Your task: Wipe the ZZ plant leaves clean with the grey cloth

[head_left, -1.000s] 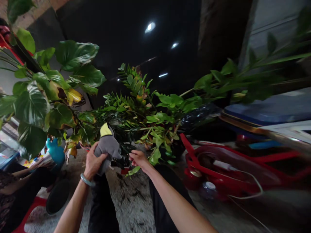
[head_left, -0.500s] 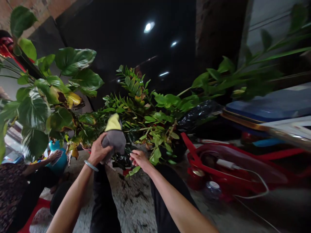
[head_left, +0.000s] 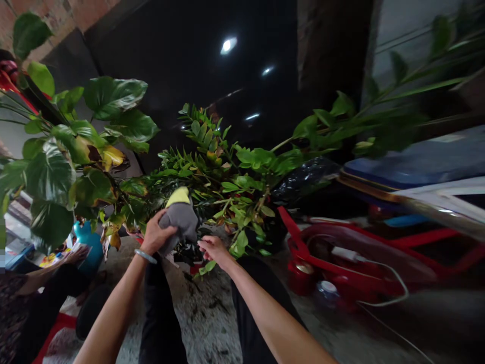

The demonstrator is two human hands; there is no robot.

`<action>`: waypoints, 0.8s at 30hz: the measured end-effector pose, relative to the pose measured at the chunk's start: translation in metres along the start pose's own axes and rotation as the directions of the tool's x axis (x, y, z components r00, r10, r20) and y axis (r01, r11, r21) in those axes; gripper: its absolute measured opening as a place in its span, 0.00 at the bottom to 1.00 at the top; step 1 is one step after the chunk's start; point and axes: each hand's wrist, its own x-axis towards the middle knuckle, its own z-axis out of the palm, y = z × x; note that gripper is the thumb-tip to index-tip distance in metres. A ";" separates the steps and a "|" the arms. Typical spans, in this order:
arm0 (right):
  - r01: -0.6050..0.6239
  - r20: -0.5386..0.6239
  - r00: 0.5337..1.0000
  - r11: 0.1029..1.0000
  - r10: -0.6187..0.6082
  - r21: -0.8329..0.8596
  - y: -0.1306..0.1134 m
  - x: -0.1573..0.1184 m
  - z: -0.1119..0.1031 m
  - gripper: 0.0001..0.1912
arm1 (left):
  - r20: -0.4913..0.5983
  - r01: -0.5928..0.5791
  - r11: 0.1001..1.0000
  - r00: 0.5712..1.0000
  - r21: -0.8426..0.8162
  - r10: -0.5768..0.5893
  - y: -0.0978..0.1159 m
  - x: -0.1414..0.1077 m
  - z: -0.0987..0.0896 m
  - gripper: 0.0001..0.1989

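A grey cloth [head_left: 180, 220] with a yellow part on top is bunched in my left hand [head_left: 156, 233], which wears a pale bangle on its wrist. Just right of it, my right hand [head_left: 215, 251] has its fingers pinched together low among dark leaves. Whether a leaf or stem lies between those fingertips is too small to make out. A leafy green plant [head_left: 246, 184] spreads above and behind both hands, some of its leaves browned. Beneath my hands a pot is mostly hidden by leaves and shadow.
Large leaves of another plant [head_left: 51, 169] fill the left side. Below it sits another person, whose sleeve [head_left: 11, 290] shows beside a turquoise vase-like object [head_left: 89, 247]. To the right stands a red plastic chair [head_left: 356, 273] with a white cable; a clear jar [head_left: 328, 293] is beside it.
The view has shifted slightly, moving the scene a little leftward. The cloth's yellow part shows less and sits lower. My right hand keeps its pinch close to the cloth.
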 end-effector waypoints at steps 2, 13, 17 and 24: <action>-0.010 -0.001 1.000 1.000 0.010 0.000 0.001 0.001 -0.001 0.13 | 0.133 0.045 0.999 0.990 0.010 -0.046 -0.009 -0.013 -0.001 0.27; -0.017 -0.005 1.000 1.000 0.017 0.009 0.001 0.000 0.000 0.10 | -0.206 0.032 0.987 0.976 -0.160 -0.065 0.003 -0.011 -0.008 0.33; -0.029 -0.001 1.000 0.999 0.029 0.013 0.006 0.003 -0.002 0.11 | 0.160 0.131 0.988 0.980 -0.080 -0.117 -0.025 -0.041 0.000 0.29; -0.021 0.005 1.000 0.999 0.020 0.027 0.009 0.004 -0.006 0.08 | -0.203 0.069 0.973 0.972 -0.218 -0.115 -0.001 -0.032 -0.031 0.33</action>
